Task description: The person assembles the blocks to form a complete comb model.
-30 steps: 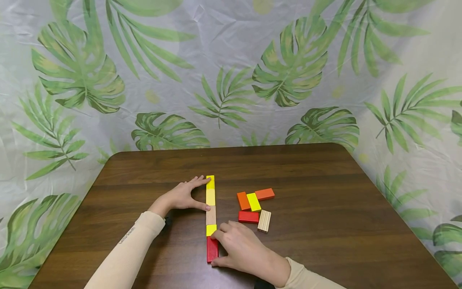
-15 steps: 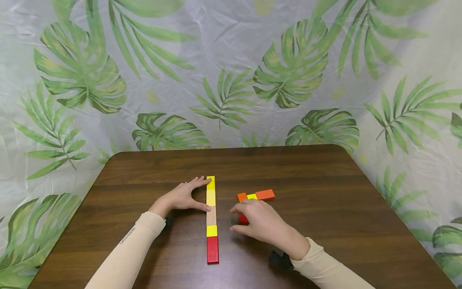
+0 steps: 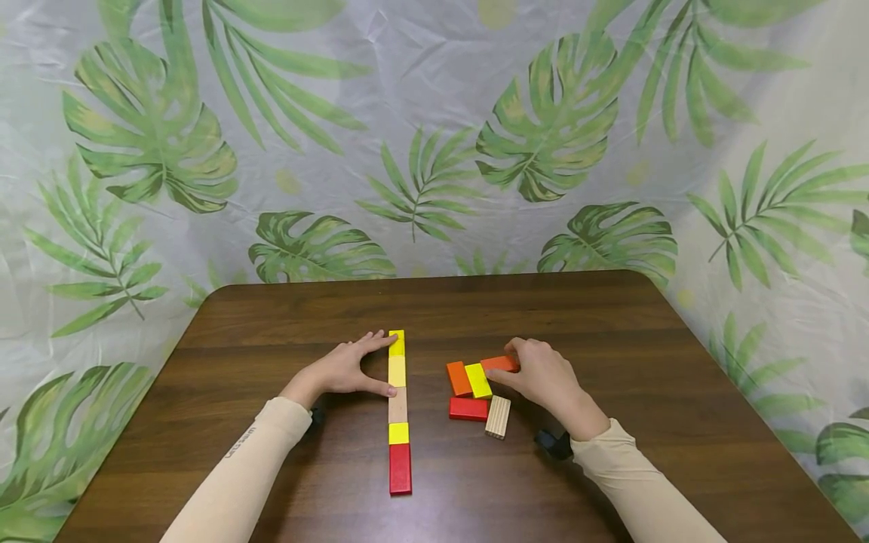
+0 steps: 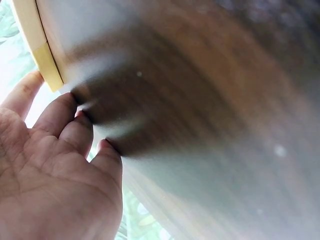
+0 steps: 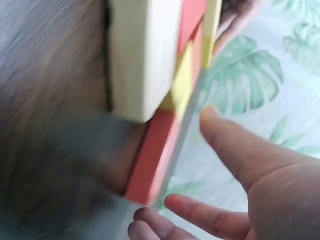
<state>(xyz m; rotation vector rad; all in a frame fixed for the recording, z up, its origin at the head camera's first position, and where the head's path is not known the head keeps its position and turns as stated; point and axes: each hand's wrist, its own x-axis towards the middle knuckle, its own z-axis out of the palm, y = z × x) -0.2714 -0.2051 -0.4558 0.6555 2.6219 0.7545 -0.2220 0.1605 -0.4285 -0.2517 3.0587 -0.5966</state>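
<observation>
A straight row of blocks runs toward the person: a yellow block (image 3: 399,348) at the far end, a pale yellow block (image 3: 397,371), a plain wooden block (image 3: 397,409), a second yellow block (image 3: 398,433) and a red block (image 3: 400,469). My left hand (image 3: 339,367) rests alongside, its index fingertip on the far yellow block and thumb at the plain one. Over the loose blocks, my right hand (image 3: 548,379) spreads thumb and index finger around an orange block (image 3: 498,363). In the right wrist view a gap separates that block's end (image 5: 147,175) from the fingertips.
Close to my right hand lie an orange block (image 3: 459,378), a yellow block (image 3: 478,380), a red block (image 3: 468,409) and a ridged wooden block (image 3: 498,417). The brown table (image 3: 285,309) ends at a leaf-print cloth (image 3: 434,113).
My right hand has left the red block at the row's near end and moved right and away from the person, to the far orange block. My left hand stays where it was.
</observation>
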